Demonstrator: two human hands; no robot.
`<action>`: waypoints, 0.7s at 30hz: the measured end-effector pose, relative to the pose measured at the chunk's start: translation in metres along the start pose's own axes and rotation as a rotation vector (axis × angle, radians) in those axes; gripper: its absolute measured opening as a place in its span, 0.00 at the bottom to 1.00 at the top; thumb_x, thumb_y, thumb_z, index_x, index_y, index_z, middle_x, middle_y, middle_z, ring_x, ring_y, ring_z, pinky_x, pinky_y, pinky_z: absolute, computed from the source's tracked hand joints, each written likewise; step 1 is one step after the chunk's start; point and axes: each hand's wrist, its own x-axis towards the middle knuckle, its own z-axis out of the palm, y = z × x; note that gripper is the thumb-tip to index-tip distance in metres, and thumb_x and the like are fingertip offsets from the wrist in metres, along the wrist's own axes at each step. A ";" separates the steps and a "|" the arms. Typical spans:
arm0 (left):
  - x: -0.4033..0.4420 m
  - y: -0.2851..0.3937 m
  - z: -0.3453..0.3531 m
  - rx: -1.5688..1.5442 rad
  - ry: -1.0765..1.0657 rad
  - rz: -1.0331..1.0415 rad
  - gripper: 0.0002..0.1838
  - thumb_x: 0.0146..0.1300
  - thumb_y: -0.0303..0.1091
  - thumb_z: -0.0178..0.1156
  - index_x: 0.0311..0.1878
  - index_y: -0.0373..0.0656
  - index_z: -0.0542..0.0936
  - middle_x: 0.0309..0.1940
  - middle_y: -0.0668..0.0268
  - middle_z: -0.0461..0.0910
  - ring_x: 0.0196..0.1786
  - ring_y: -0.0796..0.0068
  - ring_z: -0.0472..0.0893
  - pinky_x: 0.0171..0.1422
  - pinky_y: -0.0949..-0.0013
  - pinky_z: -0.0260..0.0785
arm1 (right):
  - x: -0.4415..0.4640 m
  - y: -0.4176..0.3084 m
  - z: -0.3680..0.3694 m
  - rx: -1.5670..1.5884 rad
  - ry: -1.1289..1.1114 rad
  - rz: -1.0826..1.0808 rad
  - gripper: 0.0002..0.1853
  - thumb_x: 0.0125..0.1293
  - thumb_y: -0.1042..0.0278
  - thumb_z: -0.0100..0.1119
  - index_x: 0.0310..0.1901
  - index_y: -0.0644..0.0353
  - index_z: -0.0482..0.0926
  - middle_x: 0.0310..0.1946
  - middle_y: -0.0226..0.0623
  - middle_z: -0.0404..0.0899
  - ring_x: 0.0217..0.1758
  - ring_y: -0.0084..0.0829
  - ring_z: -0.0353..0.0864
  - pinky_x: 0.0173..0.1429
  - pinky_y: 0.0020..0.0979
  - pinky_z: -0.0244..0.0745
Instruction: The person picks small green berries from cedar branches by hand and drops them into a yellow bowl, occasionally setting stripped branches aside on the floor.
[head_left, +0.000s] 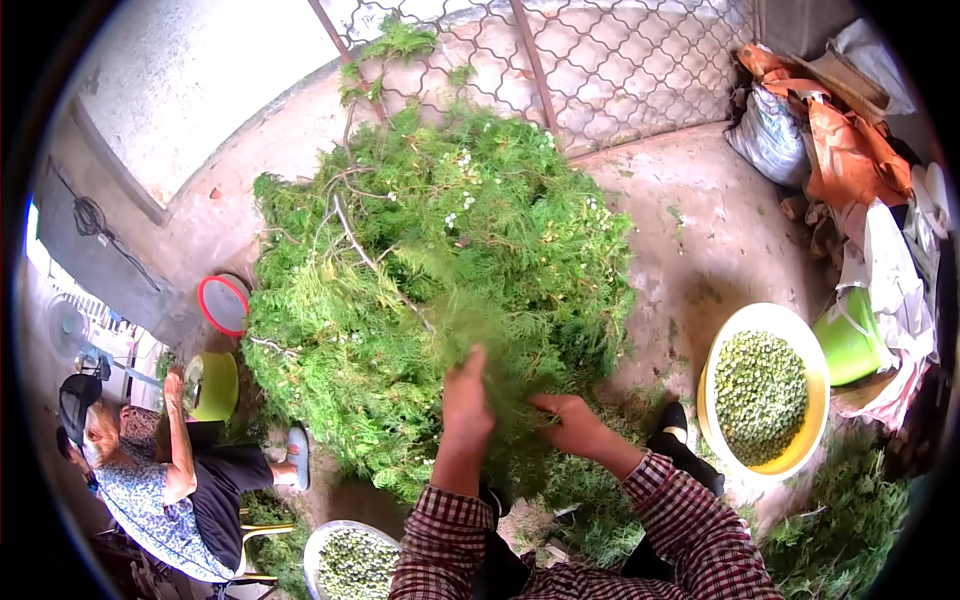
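A large heap of green conifer branches (pixel 320 310) with pale small cones rises in front of me. My left hand (pixel 468 400) is closed around a leafy conifer branch (pixel 460 300), whose foliage is smeared by motion. To its right, my right hand (pixel 578 425) is closed at the edge of the same blurred greenery. Its fingers seem pinched on the foliage, though what exactly lies between them is hidden. Both hands are over the near side of the heap.
A yellow-and-white tub (pixel 712 400) of green cones stands at right, another basin (pixel 318 545) of them at lower left. A seated person (pixel 150 480) is at left by a lime bucket (pixel 218 385). Sacks (pixel 775 135) lie at upper right, below a wire fence (pixel 640 70).
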 end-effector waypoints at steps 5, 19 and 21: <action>0.007 -0.010 -0.007 -0.144 0.003 -0.017 0.25 0.58 0.45 0.57 0.52 0.36 0.67 0.40 0.60 0.75 0.39 0.64 0.76 0.43 0.59 0.71 | 0.004 -0.024 -0.003 0.052 -0.045 0.061 0.14 0.51 0.69 0.61 0.39 0.63 0.75 0.28 0.43 0.77 0.28 0.30 0.75 0.35 0.29 0.71; -0.003 0.011 -0.012 -0.018 -0.144 -0.012 0.43 0.49 0.57 0.61 0.58 0.33 0.58 0.52 0.54 0.66 0.50 0.54 0.72 0.55 0.53 0.64 | 0.007 -0.027 -0.038 0.382 -0.035 0.350 0.15 0.54 0.66 0.62 0.41 0.64 0.76 0.36 0.31 0.76 0.42 0.24 0.72 0.47 0.23 0.66; 0.000 0.020 -0.027 -0.043 -0.259 -0.055 0.44 0.49 0.56 0.61 0.59 0.35 0.56 0.53 0.54 0.65 0.52 0.53 0.70 0.57 0.52 0.62 | 0.005 -0.041 -0.051 0.391 0.041 0.509 0.17 0.55 0.62 0.62 0.43 0.64 0.75 0.41 0.35 0.74 0.46 0.28 0.71 0.51 0.24 0.64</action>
